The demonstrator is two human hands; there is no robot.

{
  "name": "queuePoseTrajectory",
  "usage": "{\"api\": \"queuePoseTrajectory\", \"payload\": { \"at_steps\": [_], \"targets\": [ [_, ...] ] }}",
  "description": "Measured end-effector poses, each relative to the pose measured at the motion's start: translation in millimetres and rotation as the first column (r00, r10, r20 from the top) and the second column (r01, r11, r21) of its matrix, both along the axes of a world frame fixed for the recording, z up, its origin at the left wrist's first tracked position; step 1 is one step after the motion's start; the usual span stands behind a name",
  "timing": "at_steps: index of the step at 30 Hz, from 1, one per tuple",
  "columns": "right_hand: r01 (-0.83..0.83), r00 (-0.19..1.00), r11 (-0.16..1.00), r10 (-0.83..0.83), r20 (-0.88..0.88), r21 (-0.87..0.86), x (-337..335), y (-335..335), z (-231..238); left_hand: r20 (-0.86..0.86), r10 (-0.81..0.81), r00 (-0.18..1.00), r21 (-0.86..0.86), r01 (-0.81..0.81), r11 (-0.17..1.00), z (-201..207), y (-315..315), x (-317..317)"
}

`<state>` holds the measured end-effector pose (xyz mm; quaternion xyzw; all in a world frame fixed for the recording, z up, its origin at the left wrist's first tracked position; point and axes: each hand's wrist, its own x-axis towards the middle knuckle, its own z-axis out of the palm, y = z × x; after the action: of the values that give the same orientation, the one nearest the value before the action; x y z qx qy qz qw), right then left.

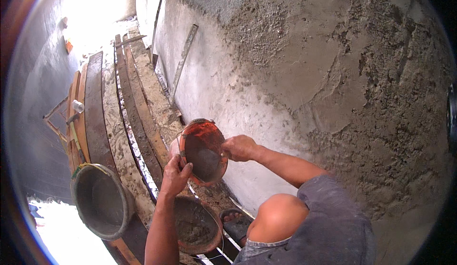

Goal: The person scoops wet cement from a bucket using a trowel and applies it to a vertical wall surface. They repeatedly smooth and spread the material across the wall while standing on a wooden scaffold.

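An orange-red bucket (220, 173) is held up in the middle, tilted so that its mouth faces me. Grey mortar coats its inside. My left hand (176, 173) grips the near left rim, thumb over the edge. On the opposite side my right hand (239, 148) is closed on the right rim; its fingertips are partly hidden. Just below, between my left forearm and my sandalled foot (234, 216), stands a second reddish bucket (216, 236) with wet mortar (196, 224) in it. Its thin wire handle hangs over the side.
Long wooden planks (138, 103) with gaps between them form the platform. A larger grey bucket (127, 208) stands at the left. A straight bar (184, 63) leans on the wall to the right, which is partly covered in rough mortar (333, 74). A white roll (77, 106) lies by the left planks.
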<state>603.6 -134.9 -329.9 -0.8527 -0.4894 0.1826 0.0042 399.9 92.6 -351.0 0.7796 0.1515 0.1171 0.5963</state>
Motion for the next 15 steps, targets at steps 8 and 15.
{"api": "queuePoseTrajectory", "payload": {
  "at_steps": [8,15],
  "targets": [
    [0.323,0.927,0.908,-0.246,-0.282,0.268,-47,-48,-6,-0.060,0.013,0.998,-0.258,-0.028,0.966,-14,15,3],
    [0.310,0.948,0.912,-0.276,-0.156,0.269,-48,-41,4,-0.034,0.013,0.999,-0.218,-0.020,0.976,-10,15,-2]
  ]
}}
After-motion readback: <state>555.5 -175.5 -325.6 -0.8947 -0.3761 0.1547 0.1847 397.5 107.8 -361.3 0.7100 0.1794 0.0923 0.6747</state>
